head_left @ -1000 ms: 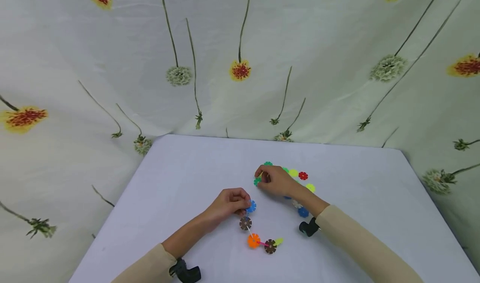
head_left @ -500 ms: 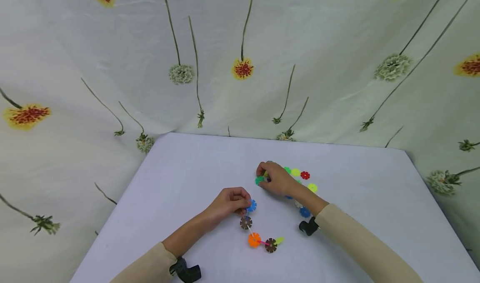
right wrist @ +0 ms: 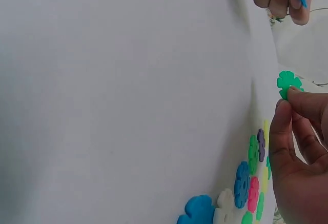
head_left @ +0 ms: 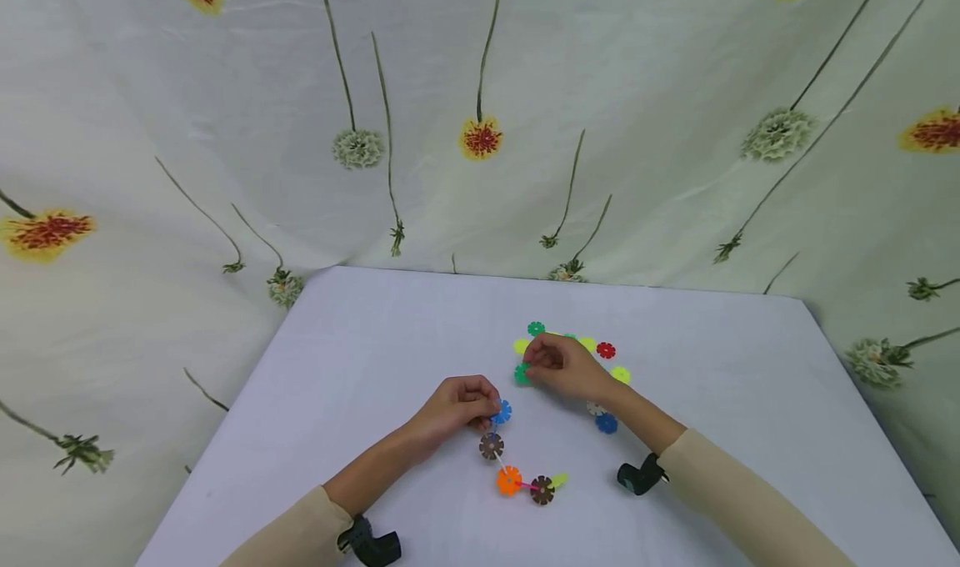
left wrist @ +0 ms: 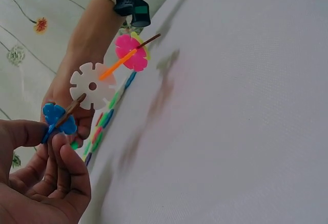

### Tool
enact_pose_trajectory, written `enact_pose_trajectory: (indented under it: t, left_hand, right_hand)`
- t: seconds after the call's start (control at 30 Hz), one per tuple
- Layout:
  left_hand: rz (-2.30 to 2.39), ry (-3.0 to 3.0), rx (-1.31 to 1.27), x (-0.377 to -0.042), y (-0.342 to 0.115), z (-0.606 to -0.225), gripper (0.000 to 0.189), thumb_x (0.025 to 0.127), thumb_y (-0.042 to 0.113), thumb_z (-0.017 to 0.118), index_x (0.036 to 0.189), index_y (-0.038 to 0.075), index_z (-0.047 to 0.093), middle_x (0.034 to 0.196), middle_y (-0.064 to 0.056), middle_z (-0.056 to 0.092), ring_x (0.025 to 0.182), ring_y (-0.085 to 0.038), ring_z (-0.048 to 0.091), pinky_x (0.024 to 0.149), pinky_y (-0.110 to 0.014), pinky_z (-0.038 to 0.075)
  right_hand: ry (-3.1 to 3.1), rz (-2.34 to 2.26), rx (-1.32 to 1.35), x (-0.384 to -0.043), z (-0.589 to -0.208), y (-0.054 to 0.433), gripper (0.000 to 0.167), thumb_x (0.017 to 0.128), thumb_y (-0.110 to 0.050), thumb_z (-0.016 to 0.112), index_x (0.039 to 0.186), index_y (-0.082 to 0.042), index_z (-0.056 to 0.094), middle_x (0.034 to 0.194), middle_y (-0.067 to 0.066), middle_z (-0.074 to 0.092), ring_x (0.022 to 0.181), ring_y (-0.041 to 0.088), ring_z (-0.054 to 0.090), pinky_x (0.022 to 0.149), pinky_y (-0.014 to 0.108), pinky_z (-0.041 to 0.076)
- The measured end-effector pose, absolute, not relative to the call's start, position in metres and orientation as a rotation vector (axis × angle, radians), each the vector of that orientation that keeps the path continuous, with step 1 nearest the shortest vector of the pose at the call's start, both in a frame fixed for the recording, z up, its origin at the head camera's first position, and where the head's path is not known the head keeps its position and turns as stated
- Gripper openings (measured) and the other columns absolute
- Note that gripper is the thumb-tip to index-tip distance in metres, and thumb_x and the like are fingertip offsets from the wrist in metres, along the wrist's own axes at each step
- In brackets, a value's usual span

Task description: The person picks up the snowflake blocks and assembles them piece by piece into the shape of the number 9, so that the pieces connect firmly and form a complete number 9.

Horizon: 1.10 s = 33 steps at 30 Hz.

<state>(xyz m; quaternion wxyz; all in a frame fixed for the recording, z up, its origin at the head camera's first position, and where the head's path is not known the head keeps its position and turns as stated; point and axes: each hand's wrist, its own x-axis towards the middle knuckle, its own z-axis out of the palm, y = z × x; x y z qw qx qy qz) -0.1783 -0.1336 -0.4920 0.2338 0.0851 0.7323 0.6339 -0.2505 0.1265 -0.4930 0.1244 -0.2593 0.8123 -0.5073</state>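
My left hand (head_left: 461,402) pinches a blue flower-shaped interlocking disc (left wrist: 59,118) between thumb and fingers. From it runs a chain of slotted discs, among them a white disc (left wrist: 92,85), a pink disc (left wrist: 131,52) and an orange disc (head_left: 508,481). In the left wrist view the chain hangs above the white surface. Further forward, my right hand (head_left: 570,367) holds a single green flower disc (right wrist: 288,82) by thumb and forefinger. That green disc is separate from the chain.
Loose discs lie past and under my right hand: a red disc (head_left: 606,350), a yellow disc (head_left: 621,375), a blue disc (head_left: 607,423) and several more. The table (head_left: 360,325) has a white cover, with a flower-printed cloth (head_left: 420,92) behind it.
My right hand has drawn back toward me and slightly right with the green disc, uncovering a yellow disc among the loose ones. My left hand and the chain stay nearly still.
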Motion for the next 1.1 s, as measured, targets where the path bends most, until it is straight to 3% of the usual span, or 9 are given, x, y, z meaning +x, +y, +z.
enact_pose_trajectory:
  t: [0.23,0.37,0.8,1.1]
  left_hand:
    - [1.732,2.0,0.216,-0.181,-0.131,-0.494,0.023,0.102,0.017,0.07,0.112,-0.004,0.067,0.085,0.005,0.068,0.077,-0.01,0.061,0.075,-0.019,0.056]
    - [1.739,1.982,0.197,-0.182,-0.128,-0.494,0.022,0.102,0.015,0.07,0.111,-0.004,0.068,0.085,0.005,0.068,0.076,-0.009,0.061,0.074,-0.018,0.056]
    - [1.746,1.972,0.219,-0.18,-0.122,-0.493,0.02,0.102,0.014,0.068,0.11,-0.004,0.067,0.084,0.005,0.067,0.077,-0.012,0.061,0.075,-0.019,0.057]
    - [1.731,1.978,0.244,-0.18,-0.116,-0.493,0.021,0.101,0.014,0.07,0.111,-0.005,0.068,0.082,0.005,0.068,0.074,-0.009,0.06,0.073,-0.018,0.056]
  right_hand:
    - [2.246,-1.591,-0.709,-0.235,-0.486,0.14,0.023,0.099,-0.009,0.076,0.12,-0.003,0.067,0.11,0.017,0.072,0.088,0.023,0.07,0.08,0.023,0.061]
    - [2.205,-1.624,-0.75,-0.226,-0.484,0.143,0.024,0.1,-0.005,0.074,0.122,-0.002,0.067,0.113,0.019,0.071,0.091,0.023,0.07,0.08,0.024,0.062]
    - [2.157,-1.634,-0.86,-0.207,-0.487,0.138,0.012,0.097,-0.003,0.075,0.109,-0.005,0.072,0.104,0.018,0.073,0.092,0.014,0.07,0.084,0.021,0.061]
    - [2.272,-1.553,-0.841,-0.198,-0.482,0.139,0.007,0.096,-0.009,0.08,0.101,-0.012,0.077,0.101,0.008,0.078,0.09,0.012,0.073,0.087,0.024,0.063]
